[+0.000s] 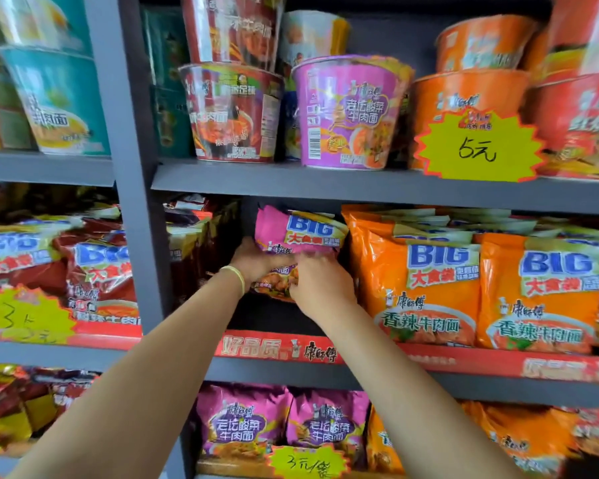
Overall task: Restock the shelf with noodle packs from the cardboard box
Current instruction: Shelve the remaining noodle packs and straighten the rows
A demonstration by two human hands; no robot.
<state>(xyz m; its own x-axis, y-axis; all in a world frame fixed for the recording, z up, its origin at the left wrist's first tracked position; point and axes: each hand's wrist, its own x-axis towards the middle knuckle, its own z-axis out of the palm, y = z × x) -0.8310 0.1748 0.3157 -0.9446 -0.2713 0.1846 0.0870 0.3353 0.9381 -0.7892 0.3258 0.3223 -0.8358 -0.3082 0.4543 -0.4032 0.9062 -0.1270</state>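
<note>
Pink foil marks the noodle pack (298, 233), held up in the dark gap on the middle shelf (325, 354) between the dark red packs (194, 243) and the orange packs (419, 288), seemingly to be slid into the open slot. Both hands meet at its lower edge: the left hand (256, 262) grips from the left, the right hand (317, 281) from below, fingers curled onto the wrapper. Their fingertips and the pack's lower half are covered by the hands. No cardboard box shows in the head view.
</note>
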